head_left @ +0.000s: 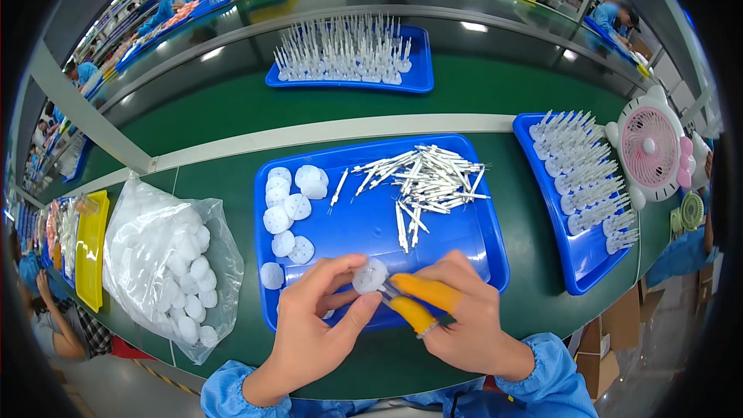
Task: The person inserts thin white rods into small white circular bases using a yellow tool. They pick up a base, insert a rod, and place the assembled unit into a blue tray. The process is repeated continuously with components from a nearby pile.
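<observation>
My left hand [313, 329] pinches a round, translucent white plastic disc [370, 275] between thumb and fingers, over the near edge of a blue tray [348, 228]. In my right hand [474, 316] is a pair of yellow-handled pliers [424, 291]. The pliers' jaws meet the disc's right side, and my fingers partly hide them; whether they grip anything is unclear. More white discs [276, 220] lie along the tray's left side. A loose heap of thin white sticks with fine dark ends [433, 178] covers its far right part.
An open clear bag of white discs [182, 271] lies left, beside a yellow tray [92, 251]. At right, a blue tray [576, 251] holds rows of upright stick pieces, near a pink-and-white fan [648, 147]. Another filled blue tray [422, 77] stands beyond a pale rail [340, 129]. Co-workers sit farther off.
</observation>
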`<action>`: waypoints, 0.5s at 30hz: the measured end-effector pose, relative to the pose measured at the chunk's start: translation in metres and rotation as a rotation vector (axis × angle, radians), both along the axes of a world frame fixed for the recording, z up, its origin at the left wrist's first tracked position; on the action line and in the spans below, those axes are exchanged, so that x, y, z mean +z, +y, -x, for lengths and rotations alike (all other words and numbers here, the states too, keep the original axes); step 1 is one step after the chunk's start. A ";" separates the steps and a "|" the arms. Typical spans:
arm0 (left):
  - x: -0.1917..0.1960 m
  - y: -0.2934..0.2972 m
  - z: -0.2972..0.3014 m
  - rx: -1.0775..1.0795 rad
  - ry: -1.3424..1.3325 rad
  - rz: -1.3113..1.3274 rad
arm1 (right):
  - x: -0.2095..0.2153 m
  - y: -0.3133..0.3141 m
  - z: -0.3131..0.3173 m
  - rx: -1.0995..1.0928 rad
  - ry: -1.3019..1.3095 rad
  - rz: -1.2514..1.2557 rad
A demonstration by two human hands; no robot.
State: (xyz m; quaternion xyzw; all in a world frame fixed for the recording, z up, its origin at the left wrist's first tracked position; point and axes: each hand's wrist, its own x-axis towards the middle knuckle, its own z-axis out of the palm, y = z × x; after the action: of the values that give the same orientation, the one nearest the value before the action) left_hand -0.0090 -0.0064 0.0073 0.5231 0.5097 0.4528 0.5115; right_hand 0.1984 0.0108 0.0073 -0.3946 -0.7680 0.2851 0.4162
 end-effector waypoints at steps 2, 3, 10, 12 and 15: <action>0.000 0.000 0.000 0.013 -0.047 -0.082 | 0.002 0.001 -0.001 0.007 -0.014 -0.040; -0.001 -0.001 0.000 0.014 -0.033 -0.109 | 0.002 0.002 -0.002 0.039 -0.031 -0.049; -0.004 -0.002 -0.001 0.040 0.092 -0.214 | 0.005 0.003 -0.003 0.111 -0.090 -0.093; -0.004 -0.002 -0.001 0.056 0.119 -0.210 | 0.000 0.002 -0.008 0.113 -0.088 -0.108; -0.005 -0.002 -0.003 0.067 0.143 -0.202 | 0.004 0.002 -0.005 0.080 -0.065 -0.071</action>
State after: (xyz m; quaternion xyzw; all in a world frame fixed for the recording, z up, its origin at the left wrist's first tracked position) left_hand -0.0063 -0.0088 0.0027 0.5854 0.5139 0.4802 0.4032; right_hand 0.2031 0.0131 0.0111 -0.3578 -0.8060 0.2607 0.3930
